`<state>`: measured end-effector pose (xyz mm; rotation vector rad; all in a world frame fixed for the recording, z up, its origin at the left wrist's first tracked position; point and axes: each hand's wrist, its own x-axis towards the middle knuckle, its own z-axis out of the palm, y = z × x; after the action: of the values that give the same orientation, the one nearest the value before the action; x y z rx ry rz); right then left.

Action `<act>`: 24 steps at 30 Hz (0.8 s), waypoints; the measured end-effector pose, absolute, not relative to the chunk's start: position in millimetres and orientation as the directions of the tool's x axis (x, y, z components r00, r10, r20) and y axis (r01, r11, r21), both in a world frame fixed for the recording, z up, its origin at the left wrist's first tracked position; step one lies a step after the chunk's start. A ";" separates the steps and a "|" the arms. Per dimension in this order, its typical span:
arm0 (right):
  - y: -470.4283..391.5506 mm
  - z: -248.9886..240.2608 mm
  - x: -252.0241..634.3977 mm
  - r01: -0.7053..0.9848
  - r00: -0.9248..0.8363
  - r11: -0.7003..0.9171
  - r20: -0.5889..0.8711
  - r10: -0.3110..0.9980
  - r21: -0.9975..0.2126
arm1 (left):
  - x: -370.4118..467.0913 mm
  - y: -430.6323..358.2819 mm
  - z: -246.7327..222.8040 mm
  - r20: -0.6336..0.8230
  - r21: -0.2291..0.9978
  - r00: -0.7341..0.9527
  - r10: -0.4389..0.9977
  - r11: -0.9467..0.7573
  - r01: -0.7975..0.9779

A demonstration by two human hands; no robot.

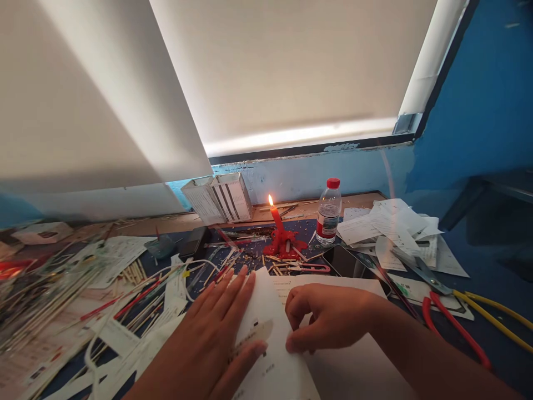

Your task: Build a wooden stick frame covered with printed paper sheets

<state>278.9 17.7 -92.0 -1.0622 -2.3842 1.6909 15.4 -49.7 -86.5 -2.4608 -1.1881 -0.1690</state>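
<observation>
Printed white paper (283, 372) lies in front of me, with a folded or overlapping edge running down its middle. My left hand (216, 328) is spread flat on its left part, fingers pointing away from me. On the right, my right hand (328, 316) is closed with curled fingers, its thumb tip at the paper's edge; its grip is partly hidden. A blank white sheet (353, 366) shows below my right wrist. Just beyond the paper, a lit red candle (277, 219) leans slightly in a lump of melted red wax (287, 244).
A red-capped water bottle (328, 214) stands behind a dark phone (347, 262). Scissors (433, 276) and red-handled pliers (453, 328) lie right, near piled papers (395, 228). Thin sticks (54, 289), paper strips and a white cable (94, 350) clutter the left. Two paper boxes (231, 197) stand behind.
</observation>
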 end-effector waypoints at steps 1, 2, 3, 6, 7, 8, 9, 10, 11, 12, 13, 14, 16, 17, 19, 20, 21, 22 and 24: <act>17.8 -90.6 278.9 0.513 -0.765 0.208 -0.335 0.550 -0.833 | 17.3 -49.7 -87.2 0.274 -0.315 0.634 0.723 -0.556 0.769; 17.8 -89.2 278.9 0.518 -0.765 0.242 -0.318 0.560 -0.820 | 18.8 -49.5 -88.0 0.270 -0.326 0.638 0.721 -0.555 0.765; 17.7 -88.0 278.9 0.521 -0.766 0.274 -0.301 0.568 -0.808 | 19.8 -49.2 -88.6 0.267 -0.333 0.642 0.719 -0.556 0.761; 17.8 -86.4 279.0 0.527 -0.767 0.310 -0.286 0.574 -0.791 | 20.6 -48.3 -88.2 0.263 -0.341 0.647 0.716 -0.558 0.757; 18.0 -86.5 279.0 0.526 -0.770 0.312 -0.287 0.569 -0.791 | 20.5 -48.1 -87.2 0.262 -0.343 0.645 0.718 -0.555 0.758; 18.3 -86.8 279.0 0.521 -0.776 0.319 -0.284 0.564 -0.791 | 20.3 -47.8 -85.7 0.259 -0.343 0.644 0.719 -0.555 0.758; 18.6 -87.3 279.0 0.513 -0.783 0.328 -0.277 0.557 -0.793 | 20.1 -47.4 -83.9 0.253 -0.341 0.646 0.720 -0.559 0.756; 19.0 -87.7 279.0 0.505 -0.791 0.338 -0.268 0.550 -0.794 | 20.2 -46.7 -82.0 0.244 -0.336 0.649 0.721 -0.565 0.753; 19.4 -88.0 279.0 0.497 -0.798 0.348 -0.260 0.544 -0.795 | 20.4 -45.6 -80.2 0.230 -0.328 0.652 0.723 -0.573 0.751; 19.6 -88.1 278.9 0.491 -0.804 0.356 -0.255 0.538 -0.795 | 20.8 -44.1 -78.6 0.217 -0.318 0.656 0.723 -0.584 0.747; 19.8 -88.2 278.9 0.486 -0.809 0.360 -0.253 0.531 -0.796 | 21.4 -42.3 -77.3 0.208 -0.306 0.662 0.721 -0.595 0.744; 20.0 -88.2 278.8 0.482 -0.813 0.364 -0.252 0.525 -0.797 | 22.1 -40.3 -76.6 0.199 -0.294 0.668 0.717 -0.606 0.739; 20.0 -88.2 278.6 0.477 -0.819 0.369 -0.251 0.516 -0.798 | 23.6 -36.5 -76.7 0.187 -0.280 0.684 0.705 -0.629 0.725; 20.1 -88.3 278.5 0.477 -0.819 0.368 -0.253 0.515 -0.798 | 24.2 -34.9 -77.6 0.184 -0.281 0.694 0.695 -0.640 0.715; 20.5 -89.0 278.3 0.484 -0.814 0.360 -0.259 0.521 -0.797 | 24.9 -32.9 -80.8 0.184 -0.297 0.702 0.688 -0.642 0.707; 20.9 -89.5 278.3 0.486 -0.812 0.355 -0.263 0.521 -0.798 | 25.1 -32.4 -82.8 0.184 -0.307 0.702 0.688 -0.638 0.706; 21.3 -90.1 278.3 0.486 -0.813 0.351 -0.267 0.517 -0.801 | 25.1 -32.2 -84.8 0.183 -0.314 0.700 0.690 -0.633 0.707; 21.9 -90.6 278.4 0.484 -0.816 0.347 -0.270 0.512 -0.803 | 25.1 -32.0 -86.6 0.183 -0.317 0.697 0.693 -0.630 0.709; 22.8 -91.3 278.6 0.481 -0.819 0.341 -0.275 0.504 -0.808 | 25.1 -31.6 -89.1 0.177 -0.311 0.696 0.696 -0.631 0.710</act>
<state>278.6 22.8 -91.3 -0.9382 -2.5533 1.5251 25.1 -31.6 -89.1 -2.5505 -1.0998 -0.0560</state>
